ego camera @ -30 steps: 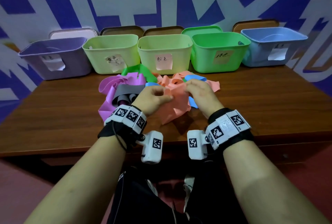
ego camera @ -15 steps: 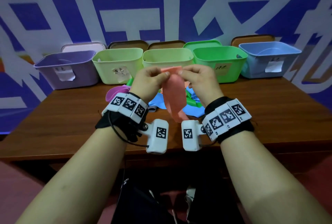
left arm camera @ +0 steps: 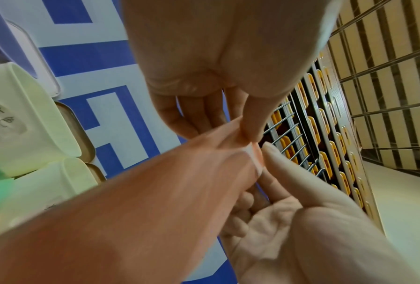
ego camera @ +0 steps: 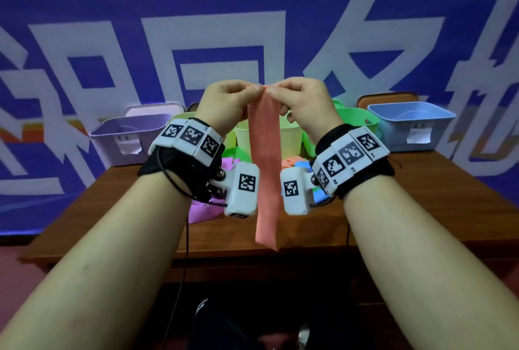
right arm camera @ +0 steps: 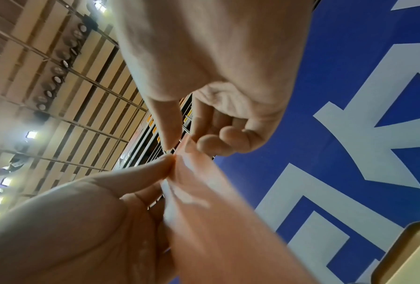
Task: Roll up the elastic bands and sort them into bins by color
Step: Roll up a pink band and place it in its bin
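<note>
Both hands up — left hand (ego camera: pixel 227 102) and right hand (ego camera: pixel 304 104) pinching the top edge of a pink band (ego camera: pixel 265 170), hanging straight above the table (ego camera: pixel 421 195).

- A salmon-pink elastic band (ego camera: pixel 265 170) hangs straight down as a flat, unrolled strip, its top end pinched at the fingertips.
- Loose bands (ego camera: pixel 205 209) in purple, green, pink and blue lie heaped behind that strip.
- Purple bin (ego camera: pixel 112 136), pale yellow-green bin (ego camera: pixel 289 139), green bin (ego camera: pixel 356 116) and blue bin (ego camera: pixel 407 122) stand in a row beyond the heap.
</note>
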Motion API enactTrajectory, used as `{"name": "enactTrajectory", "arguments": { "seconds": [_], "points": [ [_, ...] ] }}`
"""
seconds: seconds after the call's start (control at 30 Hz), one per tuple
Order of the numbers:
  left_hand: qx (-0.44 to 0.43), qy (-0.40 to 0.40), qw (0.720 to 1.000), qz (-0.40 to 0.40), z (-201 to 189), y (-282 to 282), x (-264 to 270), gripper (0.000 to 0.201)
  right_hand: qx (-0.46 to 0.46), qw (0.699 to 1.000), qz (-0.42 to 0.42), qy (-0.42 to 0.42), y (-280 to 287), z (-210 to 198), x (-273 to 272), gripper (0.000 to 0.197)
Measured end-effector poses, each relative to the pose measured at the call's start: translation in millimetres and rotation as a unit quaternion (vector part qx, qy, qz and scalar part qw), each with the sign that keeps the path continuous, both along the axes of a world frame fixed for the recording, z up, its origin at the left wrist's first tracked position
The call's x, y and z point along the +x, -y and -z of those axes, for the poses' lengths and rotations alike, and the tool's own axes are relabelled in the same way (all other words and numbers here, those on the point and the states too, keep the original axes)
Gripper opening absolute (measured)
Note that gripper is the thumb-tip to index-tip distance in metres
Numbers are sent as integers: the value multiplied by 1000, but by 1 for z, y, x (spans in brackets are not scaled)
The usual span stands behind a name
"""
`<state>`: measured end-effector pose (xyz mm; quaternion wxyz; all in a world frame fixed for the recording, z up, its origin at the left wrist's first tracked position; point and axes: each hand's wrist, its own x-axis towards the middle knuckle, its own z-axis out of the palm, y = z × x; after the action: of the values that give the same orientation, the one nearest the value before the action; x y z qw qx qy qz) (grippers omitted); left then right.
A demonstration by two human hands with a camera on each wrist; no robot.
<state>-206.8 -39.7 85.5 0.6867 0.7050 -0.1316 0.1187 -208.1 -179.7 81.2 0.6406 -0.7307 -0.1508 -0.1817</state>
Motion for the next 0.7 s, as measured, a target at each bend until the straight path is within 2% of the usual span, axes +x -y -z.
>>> {"name": "enactTrajectory", "arguments": {
  "seconds": [0.13, 0.27, 0.4, 0.7],
  "points": [
    [11, -16, 1000, 12, -3, -1, -11, 11, 13, 1000, -2, 2, -2, -1, -5, 14],
    [4, -11, 1000, -11, -2, 0, -18, 13, 24, 1000, -6, 0, -2, 1, -7, 11],
    [21, -25, 999, -14, 1, 1, -15, 19, 15, 1000, 8, -3, -2, 7, -1, 14],
    [-1, -44, 999, 3, 19, 5, -1, 14, 16, 1000, 0, -22, 2, 24, 9, 15]
  ]
}}
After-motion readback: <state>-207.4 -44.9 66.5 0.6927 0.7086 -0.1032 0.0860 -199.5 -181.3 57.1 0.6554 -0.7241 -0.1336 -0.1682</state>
